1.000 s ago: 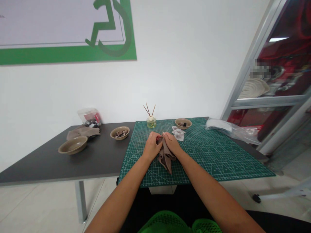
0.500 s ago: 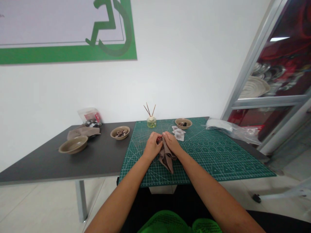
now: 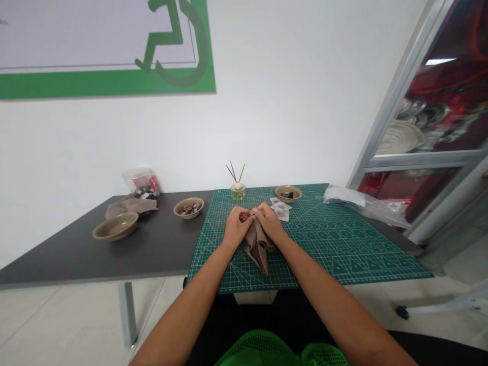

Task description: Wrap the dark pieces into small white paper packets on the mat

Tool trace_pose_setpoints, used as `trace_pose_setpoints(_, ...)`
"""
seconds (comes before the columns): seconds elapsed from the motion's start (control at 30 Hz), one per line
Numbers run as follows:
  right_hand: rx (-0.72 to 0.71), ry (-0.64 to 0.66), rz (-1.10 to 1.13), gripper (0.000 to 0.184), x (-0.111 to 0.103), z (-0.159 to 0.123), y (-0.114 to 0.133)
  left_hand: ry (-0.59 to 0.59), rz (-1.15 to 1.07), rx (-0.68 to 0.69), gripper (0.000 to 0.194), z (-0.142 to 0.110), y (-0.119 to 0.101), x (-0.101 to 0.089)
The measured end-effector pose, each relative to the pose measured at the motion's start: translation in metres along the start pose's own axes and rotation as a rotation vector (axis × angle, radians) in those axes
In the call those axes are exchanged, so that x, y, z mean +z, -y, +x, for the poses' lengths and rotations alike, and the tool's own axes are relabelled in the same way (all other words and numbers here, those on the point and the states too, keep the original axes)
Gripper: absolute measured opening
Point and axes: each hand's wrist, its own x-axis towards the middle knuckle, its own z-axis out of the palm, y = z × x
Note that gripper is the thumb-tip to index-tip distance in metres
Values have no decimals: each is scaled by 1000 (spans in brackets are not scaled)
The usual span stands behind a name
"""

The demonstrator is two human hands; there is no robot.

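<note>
Brown cloth (image 3: pixel 259 246) trails from the narrowly pinched fingers of the left hand (image 3: pixel 234 225) and right hand (image 3: pixel 270 220), its gathered top between them; if either grip eased, I reckon the folds could slip onto the green mat (image 3: pixel 335 249) below them

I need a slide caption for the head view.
Left hand and right hand holding brown cloth over green gridded mat.

left grip (image 3: pixel 235 226) + right grip (image 3: pixel 270 221): pinching brown cloth (image 3: pixel 259 246) | green mat (image 3: pixel 343 244) beneath | 3 bowls (image 3: pixel 115 229)
</note>
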Motion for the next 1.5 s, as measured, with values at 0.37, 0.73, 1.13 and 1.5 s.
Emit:
trace_pose_setpoints(0.37,-75,132,23,25,2,-2,1,-58,6,-121,12,2,6,-1)
trace_pose_setpoints(0.73,41,18,61,25,4,3,-11,96,124,106,35,0,11,5)
trace_pose_setpoints(1.13,80,128,226,22,3,3,-8,32,225,124,25,-1,12,4)
trace_pose_setpoints(1.5,193,29,302,20,1,3,-10,45,173,187,27,-1,3,2)
